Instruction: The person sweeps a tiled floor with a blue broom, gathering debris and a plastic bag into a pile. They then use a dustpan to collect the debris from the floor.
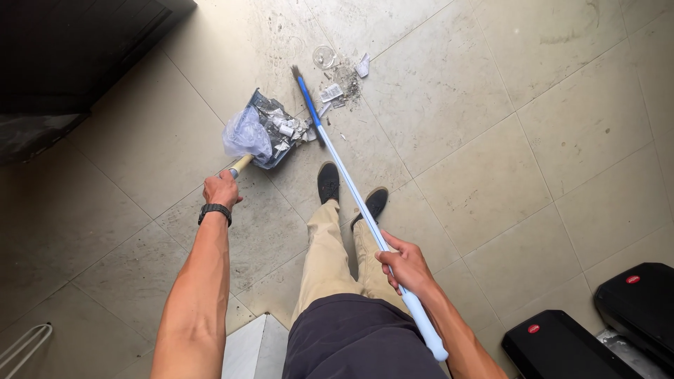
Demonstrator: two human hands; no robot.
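The broom (365, 210), one long thin pole, runs from the lower middle of the frame up to the upper middle, white along most of its length and blue near its far end, with a pale blue grip at the near end. The right hand (401, 265) is clamped around the pole just above that grip. The broom's small dark tip rests on the floor (547, 140) beside a loose pile of debris (340, 84): grey dust, torn paper scraps and a clear round bit of plastic.

One dustpan (270, 133), dark blue and flat, sits on the floor left of the pole in the upper middle of the frame. It is heaped with crumpled paper scraps and one bunched, see-through plastic bag (246, 133). Its handle is light wood, and the left hand (221, 189) is closed tight around the end of it. A black watch (214, 210) with a rubbery strap circles that wrist.

The floor is large square tiles, beige, smudged and dusty. Two black shoes (328, 181) stand between pan and pole, below khaki trousers. Two black hard cases (562, 344) with small red round badges lie at the lower right.
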